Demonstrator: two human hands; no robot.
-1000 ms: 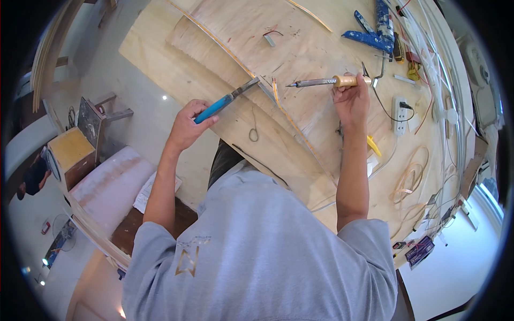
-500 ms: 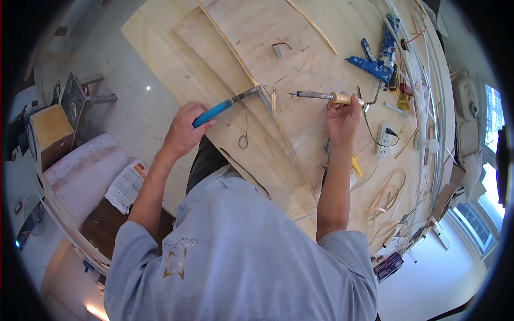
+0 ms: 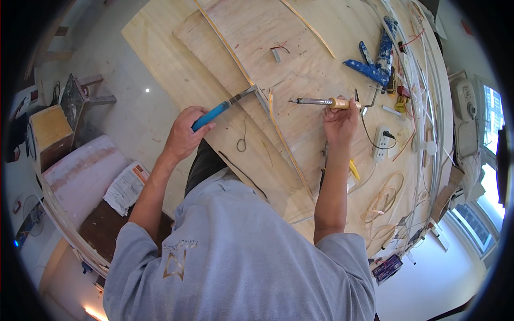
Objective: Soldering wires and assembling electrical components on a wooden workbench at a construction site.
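Observation:
My left hand grips a blue-handled tool whose metal blade reaches the aluminium strip with an orange LED tape lying along it on the plywood. My right hand holds a soldering iron by its wooden handle, its metal tip pointing left, just right of the break in the strip. A second piece of orange tape runs down from that break toward the board's lower edge. A thin wire loop lies below the blue tool.
A blue caulking gun, a power strip, a yellow-handled tool, coiled tape and long white profiles crowd the board's right. At left, beyond the board, are a wooden box and papers.
Compared with a second ago, the view has shifted, and both hands and their tools appear lower in it, the right also farther left. The blade stays at the strip; both grips are unchanged.

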